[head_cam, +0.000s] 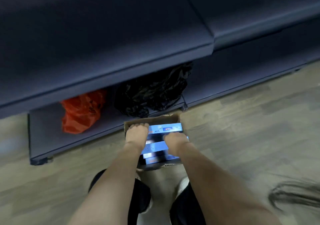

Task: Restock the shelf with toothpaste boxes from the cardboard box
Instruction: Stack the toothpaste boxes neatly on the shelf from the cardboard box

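Toothpaste boxes (165,127), blue, flat card: several stacked inside the open brown cardboard box (152,119) on the wood-look floor, touching the dark grey metal shelf (103,39). None shelved in view; restocking looks barely begun. Your left hand (137,132) and right hand (174,139) both reach into the carton onto the boxes; grip unclear through blur. Lowest tier holds an orange plastic bag (80,114) and black plastic bag (152,93).

No legible text, brand, number or sign anywhere in the head view. Red-and-white logo patch present on top face of blue toothpaste box (166,127) inside cardboard box (154,119); lettering blurred beyond reading. Dark printed marking on orange plastic bag (81,113); likewise unreadable.
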